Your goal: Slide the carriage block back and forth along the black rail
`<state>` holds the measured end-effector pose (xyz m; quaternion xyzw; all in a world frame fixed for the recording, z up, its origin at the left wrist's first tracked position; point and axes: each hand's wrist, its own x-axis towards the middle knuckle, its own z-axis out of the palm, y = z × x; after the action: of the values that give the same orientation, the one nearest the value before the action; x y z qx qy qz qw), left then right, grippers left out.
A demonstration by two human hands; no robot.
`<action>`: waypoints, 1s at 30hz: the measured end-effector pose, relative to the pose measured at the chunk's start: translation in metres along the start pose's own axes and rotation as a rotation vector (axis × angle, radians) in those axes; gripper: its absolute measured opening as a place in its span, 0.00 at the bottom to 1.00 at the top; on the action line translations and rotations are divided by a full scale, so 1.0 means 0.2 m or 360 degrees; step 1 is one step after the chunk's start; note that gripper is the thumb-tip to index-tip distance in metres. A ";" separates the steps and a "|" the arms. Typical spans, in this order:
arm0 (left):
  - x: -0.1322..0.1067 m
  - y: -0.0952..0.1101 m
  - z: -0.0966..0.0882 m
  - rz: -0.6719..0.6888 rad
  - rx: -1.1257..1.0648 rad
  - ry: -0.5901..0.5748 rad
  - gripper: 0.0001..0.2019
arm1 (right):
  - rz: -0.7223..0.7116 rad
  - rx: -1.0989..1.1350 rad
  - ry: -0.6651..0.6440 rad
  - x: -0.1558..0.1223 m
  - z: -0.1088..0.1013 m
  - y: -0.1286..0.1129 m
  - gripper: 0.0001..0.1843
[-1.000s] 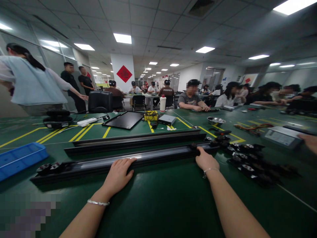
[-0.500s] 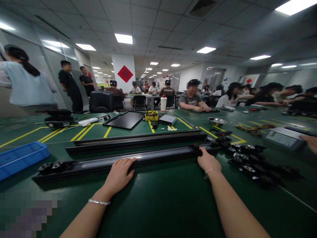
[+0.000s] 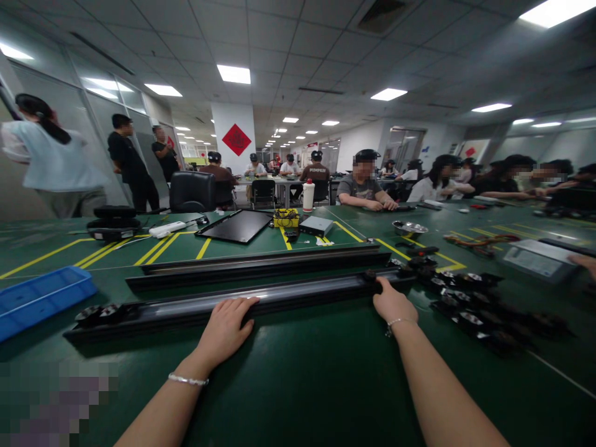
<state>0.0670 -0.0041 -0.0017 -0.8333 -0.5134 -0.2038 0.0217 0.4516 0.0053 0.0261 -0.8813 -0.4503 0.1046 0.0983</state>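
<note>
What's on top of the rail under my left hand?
The rail bears dark fittings toward both ends, one by your right hand; what's beneath your left hand is hidden.

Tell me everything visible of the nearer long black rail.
The long black rail looks straight and channel-like, with a glossy grey strip along it; metal or plastic, I can't tell. It lies on the green tabletop, right end angled away, nearer than a similar rail. Two dark fittings with silvery discs sit at its left end. The left hand rests over its near edge; the right hand has a finger at a small dark block near the right end.
</note>
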 end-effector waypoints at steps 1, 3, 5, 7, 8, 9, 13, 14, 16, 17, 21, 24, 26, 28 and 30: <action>0.00 0.00 0.00 -0.0001 -0.0001 -0.0002 0.21 | 0.0007 0.0003 -0.0005 0.00 0.00 0.00 0.28; 0.00 0.00 0.00 -0.0007 -0.0004 -0.0007 0.21 | 0.0027 0.0009 -0.0010 0.00 0.00 0.00 0.27; 0.00 0.00 0.00 -0.0012 -0.0006 -0.0009 0.20 | 0.0060 0.0024 -0.0003 0.00 0.00 0.00 0.28; 0.00 0.01 -0.01 -0.0013 -0.0007 -0.0006 0.20 | 0.0085 0.0044 0.0011 0.01 0.01 0.01 0.28; 0.00 0.01 -0.01 -0.0012 -0.0008 -0.0004 0.20 | 0.0090 0.0052 0.0019 0.01 0.01 0.02 0.28; 0.00 0.01 -0.01 -0.0012 -0.0007 -0.0003 0.20 | 0.0090 0.0058 0.0024 0.01 0.01 0.02 0.29; 0.00 0.01 -0.01 -0.0024 -0.0006 -0.0003 0.21 | 0.0096 0.0065 0.0023 0.02 0.01 0.02 0.29; 0.00 0.01 -0.01 -0.0023 -0.0008 -0.0003 0.21 | 0.0098 0.0063 0.0021 0.02 0.01 0.02 0.28; 0.00 0.01 0.00 -0.0018 -0.0011 0.0003 0.21 | 0.0103 0.0055 0.0016 0.02 0.01 0.02 0.28; 0.00 0.00 0.00 -0.0015 -0.0012 0.0005 0.21 | 0.0102 0.0052 0.0014 0.02 0.01 0.02 0.28; 0.00 0.00 0.00 -0.0014 -0.0009 0.0001 0.21 | 0.0103 0.0037 0.0064 0.02 0.03 0.02 0.28; 0.00 0.00 0.00 -0.0004 -0.0010 0.0008 0.21 | 0.0118 0.0041 0.0122 0.01 0.06 0.02 0.28; 0.00 0.01 0.00 -0.0004 -0.0009 0.0008 0.21 | 0.0116 0.0042 0.0137 0.01 0.06 0.01 0.27; 0.00 0.01 -0.01 -0.0012 -0.0009 0.0007 0.21 | 0.0099 0.0034 0.0137 0.01 0.07 0.01 0.27; 0.00 0.01 -0.01 -0.0017 -0.0012 0.0007 0.21 | 0.0078 0.0025 0.0139 0.02 0.07 0.02 0.27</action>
<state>0.0690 -0.0055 0.0009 -0.8301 -0.5171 -0.2076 0.0185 0.4521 0.0074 0.0118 -0.8950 -0.4229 0.0720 0.1223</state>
